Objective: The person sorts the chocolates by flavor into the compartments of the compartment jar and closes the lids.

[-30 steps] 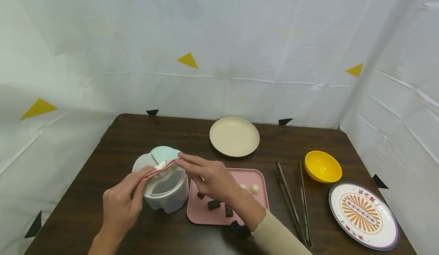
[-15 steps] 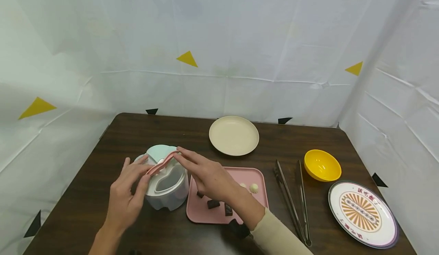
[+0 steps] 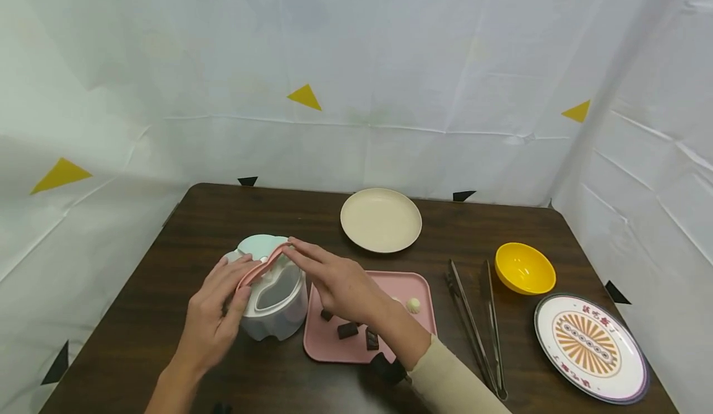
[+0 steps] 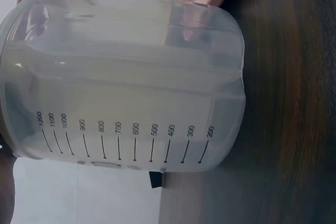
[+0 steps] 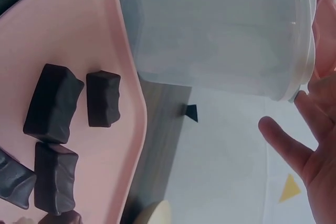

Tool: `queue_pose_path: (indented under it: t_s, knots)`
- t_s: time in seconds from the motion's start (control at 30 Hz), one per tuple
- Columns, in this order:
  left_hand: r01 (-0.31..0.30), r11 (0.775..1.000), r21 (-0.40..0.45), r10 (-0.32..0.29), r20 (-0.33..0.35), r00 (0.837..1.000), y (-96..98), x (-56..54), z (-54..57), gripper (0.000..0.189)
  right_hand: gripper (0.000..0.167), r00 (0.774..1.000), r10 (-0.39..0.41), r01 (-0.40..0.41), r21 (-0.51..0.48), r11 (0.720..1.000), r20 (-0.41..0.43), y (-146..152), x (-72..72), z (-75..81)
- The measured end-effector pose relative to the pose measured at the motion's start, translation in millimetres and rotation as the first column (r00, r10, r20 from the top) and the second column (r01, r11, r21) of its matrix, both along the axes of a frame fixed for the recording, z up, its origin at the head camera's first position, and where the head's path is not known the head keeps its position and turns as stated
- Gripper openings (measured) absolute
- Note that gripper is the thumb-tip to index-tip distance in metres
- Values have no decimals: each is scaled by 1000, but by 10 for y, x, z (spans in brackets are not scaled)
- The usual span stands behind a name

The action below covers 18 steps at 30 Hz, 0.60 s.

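Note:
A translucent, lobed plastic canister (image 3: pixel 276 316), with measuring marks on its wall in the left wrist view, stands on the table's left half. One section of its lid is a pink flap (image 3: pixel 262 269), raised above a lid opening (image 3: pixel 278 291); a pale mint section (image 3: pixel 259 245) lies behind it. My left hand (image 3: pixel 213 315) pinches the flap's near left end between thumb and fingers, its fingers reaching over the lid. My right hand (image 3: pixel 340 284) touches the flap's far right end with nearly straight fingertips. In the right wrist view the right thumb (image 5: pixel 283 142) is spread away from the canister.
A pink tray (image 3: pixel 328 353) with dark chocolate-like pieces (image 3: pixel 348 330) and a small cream-coloured swirl (image 3: pixel 413 306) lies under my right forearm. A beige plate (image 3: pixel 381 221) stands behind. To the right are metal tongs (image 3: pixel 473 327), a yellow bowl (image 3: pixel 525 268) and a patterned plate (image 3: pixel 592 349).
The left hand has shifted right and its fingers have spread over the lid. The pink flap now tilts to show more of its top face. The right hand has barely moved.

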<state>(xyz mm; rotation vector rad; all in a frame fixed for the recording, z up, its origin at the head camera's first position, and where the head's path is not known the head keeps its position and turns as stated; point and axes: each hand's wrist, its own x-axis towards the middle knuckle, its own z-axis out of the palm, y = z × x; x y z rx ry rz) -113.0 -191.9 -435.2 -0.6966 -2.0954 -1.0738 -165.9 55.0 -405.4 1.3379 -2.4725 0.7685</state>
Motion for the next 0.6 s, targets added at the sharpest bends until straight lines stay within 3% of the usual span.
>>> queue_pose_path:
  t_s: [0.23, 0.6]
  knots:
    - [51, 998, 39, -50, -29, 998, -23, -21, -43, 28, 61, 999, 1, -2, 17, 1000, 42, 7, -6, 13]
    - [16, 998, 54, -12, -72, 997, 20, -49, -83, 28, 58, 995, 6, -4, -18, 1000, 102, 37, 54, 2]
